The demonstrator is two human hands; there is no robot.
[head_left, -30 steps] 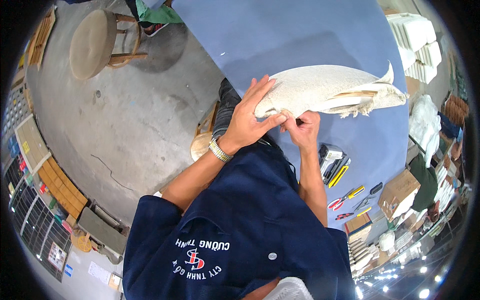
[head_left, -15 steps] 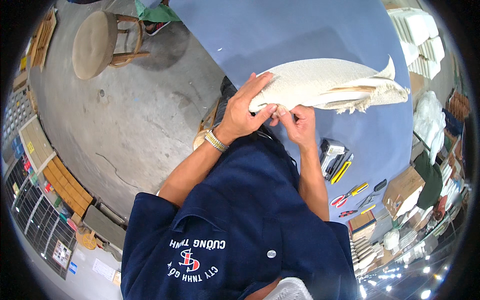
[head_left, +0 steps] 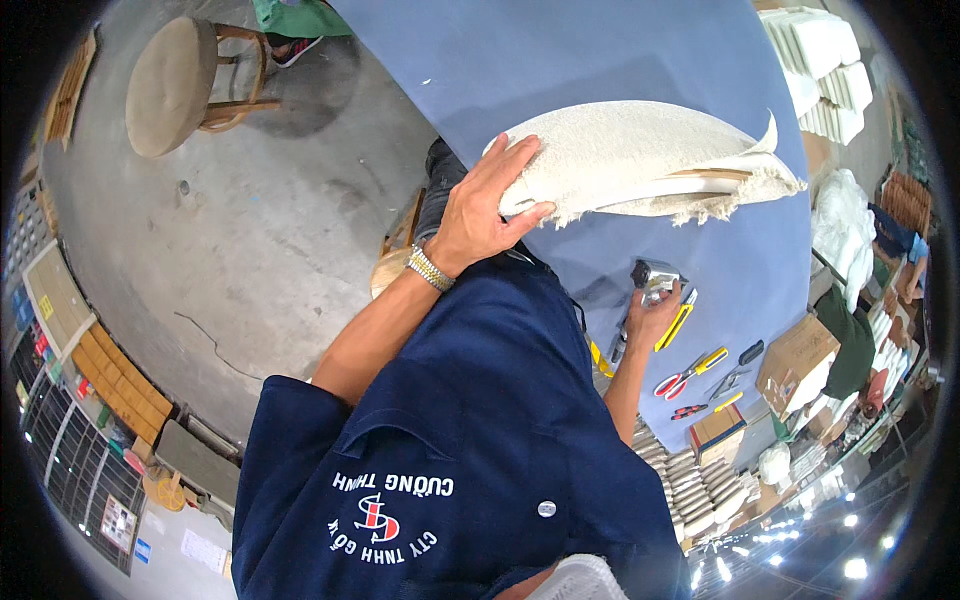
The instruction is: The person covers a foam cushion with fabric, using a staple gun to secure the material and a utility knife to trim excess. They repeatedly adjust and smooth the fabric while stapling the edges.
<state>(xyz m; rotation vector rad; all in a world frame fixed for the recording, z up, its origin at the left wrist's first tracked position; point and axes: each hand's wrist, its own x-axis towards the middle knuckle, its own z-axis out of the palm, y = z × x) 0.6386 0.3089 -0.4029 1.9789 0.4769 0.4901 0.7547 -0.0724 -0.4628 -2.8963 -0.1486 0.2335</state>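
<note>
A curved panel [head_left: 620,150] wrapped in cream, fuzzy fabric stands on the blue-grey table [head_left: 560,50], its frayed cloth edge and a strip of bare wood facing me. My left hand [head_left: 490,205] grips its left end, fingers over the top and thumb along the near edge. To the right and nearer me, my right hand [head_left: 652,315] is closed around a silver and black staple gun [head_left: 656,275], which is still at the table surface. Beside that hand lies a yellow utility knife [head_left: 677,322]. The palm side of my right hand is hidden.
Red-handled scissors [head_left: 672,385], pliers [head_left: 730,384] and other small tools lie on the table's near right. A cardboard box [head_left: 797,365] is at the right, with stacked white cushions [head_left: 815,45] farther back. A round stool [head_left: 172,88] stands on the floor at far left.
My right hand has left the panel's near edge, moved down and right, and taken hold of the staple gun. My left hand stays on the panel's left end.
</note>
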